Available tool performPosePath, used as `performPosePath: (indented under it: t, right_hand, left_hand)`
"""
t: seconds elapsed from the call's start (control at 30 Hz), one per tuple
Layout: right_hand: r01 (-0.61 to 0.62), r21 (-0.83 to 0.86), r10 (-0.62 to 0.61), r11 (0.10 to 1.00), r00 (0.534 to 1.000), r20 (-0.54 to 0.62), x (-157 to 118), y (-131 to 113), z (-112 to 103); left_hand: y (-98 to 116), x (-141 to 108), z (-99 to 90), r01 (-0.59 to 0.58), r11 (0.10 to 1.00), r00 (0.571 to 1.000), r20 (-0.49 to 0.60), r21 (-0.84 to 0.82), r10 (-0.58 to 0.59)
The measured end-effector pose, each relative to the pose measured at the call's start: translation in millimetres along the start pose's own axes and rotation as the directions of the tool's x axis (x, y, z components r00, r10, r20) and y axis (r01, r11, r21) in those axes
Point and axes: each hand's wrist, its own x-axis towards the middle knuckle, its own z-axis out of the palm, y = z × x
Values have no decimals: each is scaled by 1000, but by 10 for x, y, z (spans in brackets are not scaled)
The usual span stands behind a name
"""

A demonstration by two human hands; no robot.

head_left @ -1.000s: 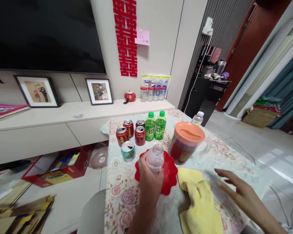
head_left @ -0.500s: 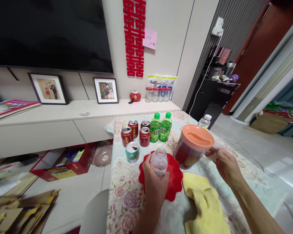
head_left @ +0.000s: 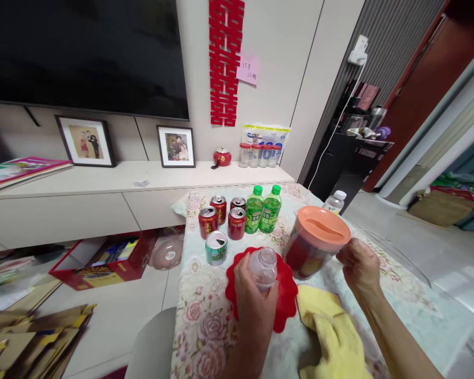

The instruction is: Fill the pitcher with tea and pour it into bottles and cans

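Home living rm, w/ big TV point(head_left: 82, 52), framed pics point(head_left: 176, 147) on low cab. point(head_left: 174, 179) & floral tblcloth point(head_left: 205, 310).

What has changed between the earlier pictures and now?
The right hand, open and apart one second ago, moved left and forward to the pitcher and now grips its handle side. The left hand still holds the clear bottle; the cans, green bottles and yellow cloth stayed put.

Blk TV point(head_left: 85, 55) above framed pics point(head_left: 177, 148)

Left hand point(head_left: 253, 302) curled in grip; right hand point(head_left: 361, 266) gathered in pinch; right forearm point(head_left: 395, 332) slanting inward
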Motion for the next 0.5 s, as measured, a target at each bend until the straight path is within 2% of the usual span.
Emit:
performPosePath:
  t: [0.2, 0.5]
  right_hand:
    - [44, -9, -44, 999, 998, -36, 49, -126, -25]
    - [8, -103, -12, 995, 999, -41, 22, -603, -201]
  left_hand:
    - [17, -20, 12, 20, 999, 1000, -20, 39, -19]
    - [-15, -47, 46, 11, 1000, 1000, -9, 18, -11]
